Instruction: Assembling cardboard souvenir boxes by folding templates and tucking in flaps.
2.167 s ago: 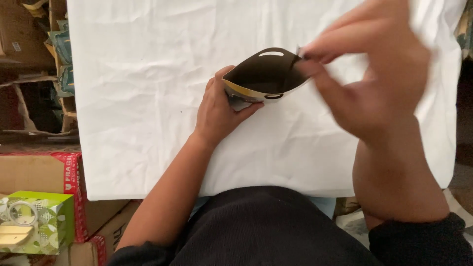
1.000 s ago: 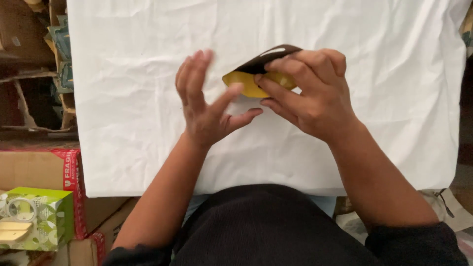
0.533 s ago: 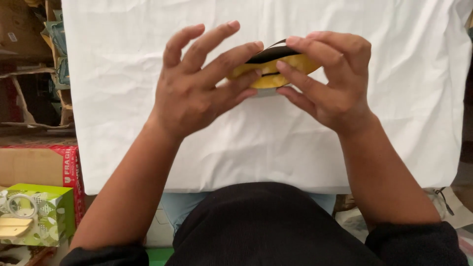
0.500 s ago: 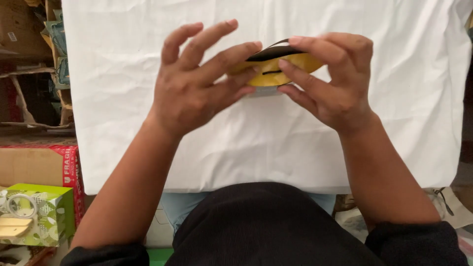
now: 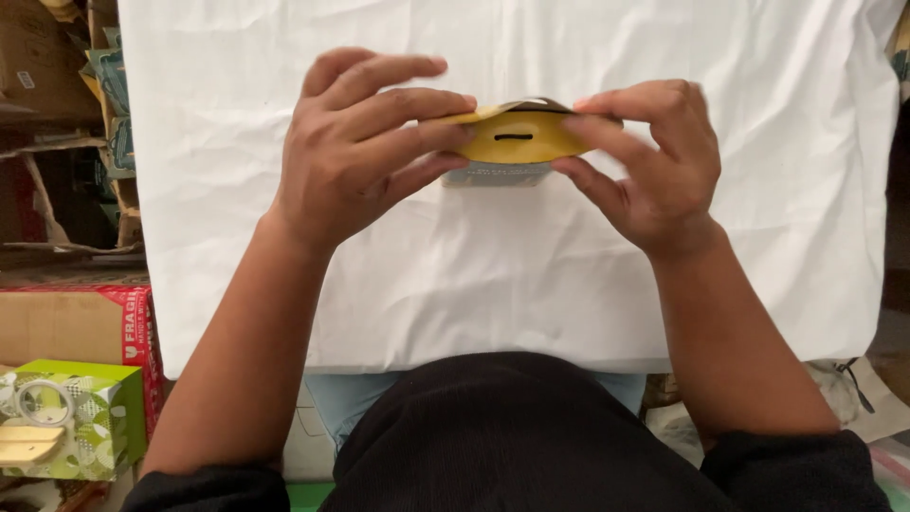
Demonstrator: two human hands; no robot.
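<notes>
A small yellow pouch [image 5: 517,140] with a dark slot near its top and a dark inside is held upright above the white cloth-covered table [image 5: 512,275]. My left hand [image 5: 365,142] pinches its left end between thumb and fingers. My right hand [image 5: 645,156] grips its right end the same way. The pouch mouth looks pressed nearly flat between both hands. A greyish lower part of the pouch shows below the yellow strip.
Cardboard boxes and packing scraps [image 5: 57,114] are stacked at the left of the table. A brown box with red tape [image 5: 85,322] and a green patterned box [image 5: 66,427] sit at the lower left. Plastic wrap lies on the floor at the lower right [image 5: 853,398].
The pouch was wide open and held by my left hand. My right hand took it, then both hands closed on its ends and pressed the mouth flat while lifting it slightly.
</notes>
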